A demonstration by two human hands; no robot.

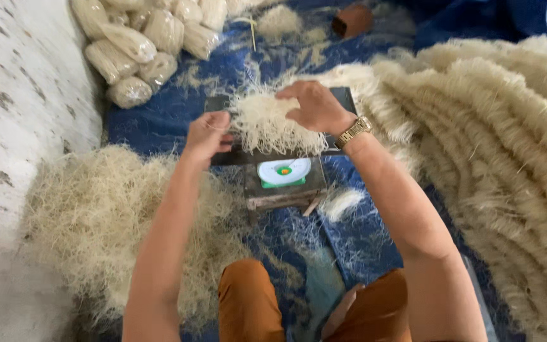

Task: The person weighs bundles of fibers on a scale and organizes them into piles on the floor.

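Pale noodle bundle point(272, 123): a loose sheaf of thin cream strands lying across the dark tray, caught between both hands.
Left hand point(207, 135): fingers curled shut at the bundle's left end, pinching a few strands; the rest of the sheaf spreads away from this pinch toward the other hand.
Right hand point(316, 106): fingers spread and arched over the bundle's upper right part, fingertips resting on the strands; whether it presses or only touches, I cannot tell.
Wristwatch point(353, 132): gold-coloured band on the right wrist, just behind that hand.
Tray point(343, 98): dark flat plate directly under the bundle, its edges showing beyond both hands.
Scale point(284, 172): a small dial scale with a white face and green rim, just below the grip toward the person, carrying the tray.
Tangled heap point(90, 215): loose cream strands piled beyond the left forearm, near the grip.
Folded rows point(508, 145): long draped hanks of the same strands, spreading outward past the right arm.
Bagged packs point(140, 44): clear bags of noodles heaped well away, beyond the left hand.
Blue sheet point(159, 120): ground cover under everything.
Knees point(248, 304): orange trousers, nearest the camera.
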